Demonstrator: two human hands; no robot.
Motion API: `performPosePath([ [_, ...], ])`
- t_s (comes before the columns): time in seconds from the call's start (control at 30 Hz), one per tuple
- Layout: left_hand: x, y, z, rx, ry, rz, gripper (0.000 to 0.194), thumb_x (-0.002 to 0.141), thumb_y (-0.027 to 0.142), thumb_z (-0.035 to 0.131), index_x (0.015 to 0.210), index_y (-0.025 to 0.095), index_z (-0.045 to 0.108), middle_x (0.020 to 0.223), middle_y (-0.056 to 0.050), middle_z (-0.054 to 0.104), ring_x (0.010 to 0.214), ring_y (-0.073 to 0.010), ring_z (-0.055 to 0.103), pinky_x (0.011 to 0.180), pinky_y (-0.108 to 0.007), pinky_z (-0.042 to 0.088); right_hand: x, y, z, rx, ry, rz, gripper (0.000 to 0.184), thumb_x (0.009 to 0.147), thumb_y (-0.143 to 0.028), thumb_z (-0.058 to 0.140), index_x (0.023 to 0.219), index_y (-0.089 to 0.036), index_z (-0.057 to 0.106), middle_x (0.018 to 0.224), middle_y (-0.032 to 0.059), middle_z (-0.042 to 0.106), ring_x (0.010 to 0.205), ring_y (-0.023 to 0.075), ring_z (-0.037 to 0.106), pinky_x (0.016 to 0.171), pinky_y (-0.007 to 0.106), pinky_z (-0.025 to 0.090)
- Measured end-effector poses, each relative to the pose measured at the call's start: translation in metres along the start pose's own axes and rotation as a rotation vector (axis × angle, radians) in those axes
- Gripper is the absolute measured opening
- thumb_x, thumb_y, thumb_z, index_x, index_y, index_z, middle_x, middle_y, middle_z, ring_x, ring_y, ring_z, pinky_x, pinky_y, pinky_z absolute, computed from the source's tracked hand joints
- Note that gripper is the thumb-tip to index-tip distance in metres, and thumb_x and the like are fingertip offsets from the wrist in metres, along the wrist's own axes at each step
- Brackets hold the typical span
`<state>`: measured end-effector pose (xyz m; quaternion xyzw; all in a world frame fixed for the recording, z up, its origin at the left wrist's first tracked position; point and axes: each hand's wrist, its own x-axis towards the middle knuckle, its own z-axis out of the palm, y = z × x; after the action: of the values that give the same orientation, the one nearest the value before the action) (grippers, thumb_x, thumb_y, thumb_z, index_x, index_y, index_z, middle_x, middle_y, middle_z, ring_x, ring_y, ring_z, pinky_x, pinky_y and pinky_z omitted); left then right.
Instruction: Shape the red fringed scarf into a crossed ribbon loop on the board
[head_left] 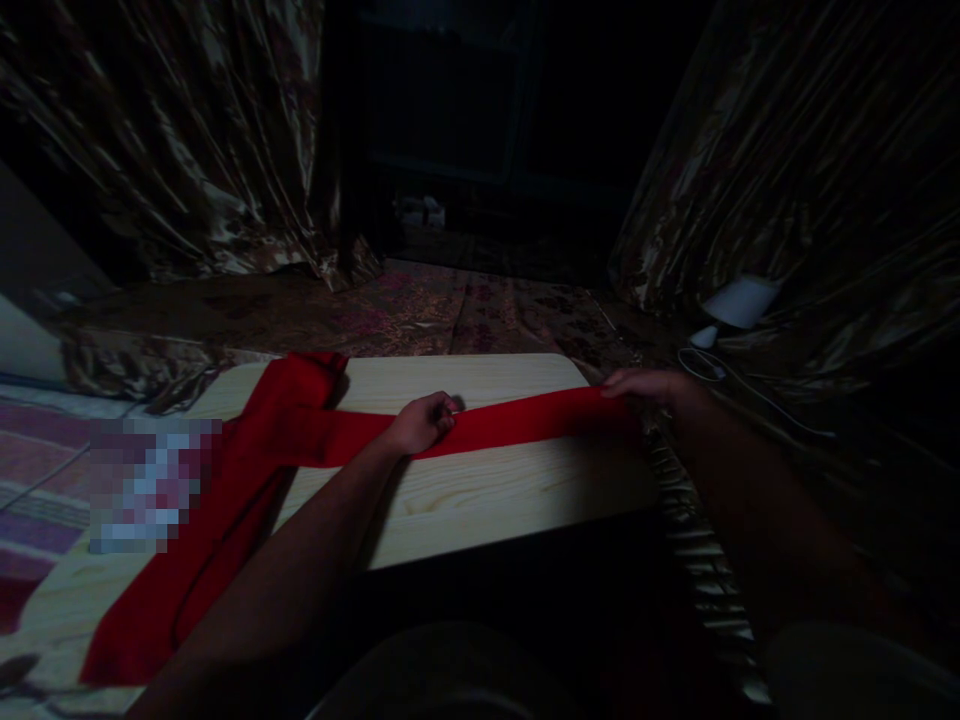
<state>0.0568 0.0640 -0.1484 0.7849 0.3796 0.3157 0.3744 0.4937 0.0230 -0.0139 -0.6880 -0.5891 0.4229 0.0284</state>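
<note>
A red cloth (225, 500) lies folded along the left of a pale wood-grained tabletop (465, 500). From it a long, flat band of the same red runs right across the board. My left hand (426, 422) rests on the middle of this band with its fingers curled closed; a small pale glint shows at the fingertips, but what they hold cannot be made out. At the right edge of the board, my right hand (637, 385) pinches the far end of the red band. Dim light hides part of its fingers.
Striped bedding (45, 470) lies left of the board, partly behind a blurred patch. A white lamp (739, 302) with a cord stands at the right. Patterned curtains (247, 130) hang on both sides, and a patterned carpet (465, 300) lies beyond the board.
</note>
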Motion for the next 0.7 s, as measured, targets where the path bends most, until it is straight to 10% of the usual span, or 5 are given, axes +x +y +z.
performPosePath([
  [0.23,-0.001,0.005,-0.001,0.053,-0.007,0.008,0.027,0.082,0.035,0.062,0.102,0.018,0.063,0.084,-0.003,0.068,0.073,-0.0150,0.059,0.067,-0.026,0.046,-0.009,-0.002,-0.010,0.079,-0.193,0.065,0.043,0.057,-0.046,0.086,0.088,-0.018,0.076,0.090,0.0065,0.079,0.075,0.0199,0.073,0.071,0.026,0.058],
  [0.5,-0.004,0.032,0.001,0.464,0.117,0.031,0.038,0.087,0.032,0.057,0.122,0.017,0.062,0.109,-0.011,0.071,0.097,-0.0246,0.065,0.085,-0.036,0.051,-0.024,-0.019,-0.021,0.424,0.074,-0.119,0.038,0.063,-0.037,0.083,0.094,-0.020,0.069,0.095,0.0059,0.077,0.079,0.0203,0.073,0.073,0.028,0.060],
  [0.7,-0.032,0.080,0.019,0.710,0.057,0.024,0.067,0.100,0.051,0.033,0.149,0.007,0.044,0.151,-0.021,0.048,0.141,-0.0328,0.043,0.116,-0.048,0.032,-0.041,-0.051,-0.032,0.601,0.240,-0.280,0.017,0.072,-0.021,0.077,0.083,-0.019,0.064,0.081,0.0049,0.072,0.067,0.0132,0.067,0.068,0.025,0.052],
])
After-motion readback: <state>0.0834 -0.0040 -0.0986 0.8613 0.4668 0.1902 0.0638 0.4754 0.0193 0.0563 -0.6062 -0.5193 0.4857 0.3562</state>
